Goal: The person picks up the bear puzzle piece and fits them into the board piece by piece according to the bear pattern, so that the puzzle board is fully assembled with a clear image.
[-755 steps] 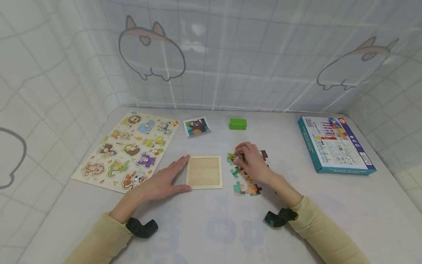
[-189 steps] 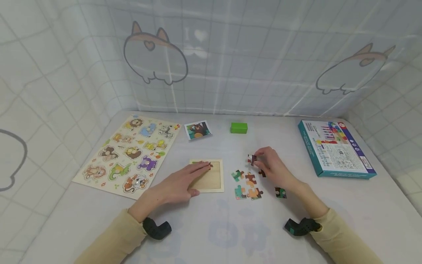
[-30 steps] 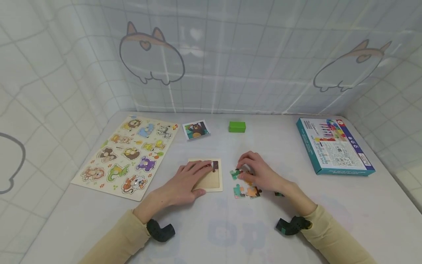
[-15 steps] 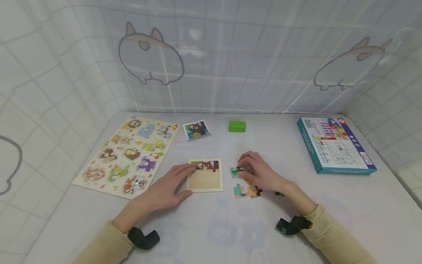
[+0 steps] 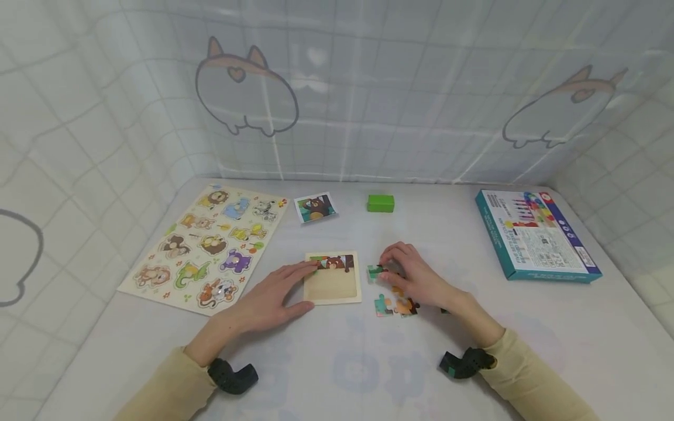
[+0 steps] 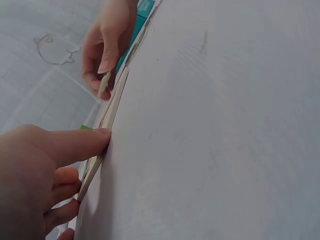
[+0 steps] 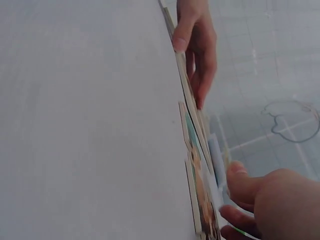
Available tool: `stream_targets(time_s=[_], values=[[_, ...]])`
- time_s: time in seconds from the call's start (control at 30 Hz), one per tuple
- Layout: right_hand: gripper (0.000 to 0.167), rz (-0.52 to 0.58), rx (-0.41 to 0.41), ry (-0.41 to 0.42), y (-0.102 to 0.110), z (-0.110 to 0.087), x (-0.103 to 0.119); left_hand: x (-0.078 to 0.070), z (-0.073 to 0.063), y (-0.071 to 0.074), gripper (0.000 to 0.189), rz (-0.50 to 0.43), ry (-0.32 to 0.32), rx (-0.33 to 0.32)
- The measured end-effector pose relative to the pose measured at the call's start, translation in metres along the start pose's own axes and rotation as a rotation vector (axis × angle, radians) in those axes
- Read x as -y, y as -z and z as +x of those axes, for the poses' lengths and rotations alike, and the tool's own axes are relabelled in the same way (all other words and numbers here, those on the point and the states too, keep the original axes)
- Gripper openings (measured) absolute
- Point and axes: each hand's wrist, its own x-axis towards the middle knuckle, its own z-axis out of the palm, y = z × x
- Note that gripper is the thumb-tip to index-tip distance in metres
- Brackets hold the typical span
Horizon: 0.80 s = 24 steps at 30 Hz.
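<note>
Head view. Wooden frame (image 5: 333,289), square: mid-table (image 5: 321,342), a row of bear-printed pieces (image 5: 337,263) along its far wall, near portion bare. Left hand (image 5: 263,304): at the frame's left side, fingers extended, fingertips by the far row, thumb by the near left corner. Right hand (image 5: 418,278): right of the frame, pinching a green-printed piece (image 5: 374,273) between thumb and fingers. Governing relation: piece left of the right fingertips, frame immediately beyond it to the left, a narrow gap between; piece roughly square, no long axis to tell; right hand the nearer to it, left hand across the frame. Loose, nearer: teal piece (image 5: 382,305), orange piece (image 5: 406,307). Farther: bear card (image 5: 315,207), green block (image 5: 381,203). Left: animal board (image 5: 200,248). Right: boxed set (image 5: 537,234).

Left wrist view. Supplies what the head view lacks: the pinched piece edge-on, tilted, seemingly raised; left thumb straight against the frame's edge.

Right wrist view. Teal and orange pieces at a low angle, their thickness showing, short of the frame; right thumb and fingers partly cropped, the pinched piece hard to make out.
</note>
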Motion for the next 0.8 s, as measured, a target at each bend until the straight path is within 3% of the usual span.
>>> stream_targets(time_s=[0.17, 0.47, 0.8], values=[[0.019, -0.020, -0.041, 0.050, -0.009, 0.010, 0.016, -0.001, 0.001, 0.000, 0.072, -0.019, 0.011, 0.004], [0.023, -0.053, -0.006, 0.121, -0.037, 0.041, 0.045, 0.000, 0.002, -0.002, 0.074, -0.049, 0.030, 0.007], [0.024, -0.087, 0.027, 0.174, -0.061, 0.057, 0.054, -0.001, 0.002, -0.001, 0.075, -0.071, 0.061, 0.013]])
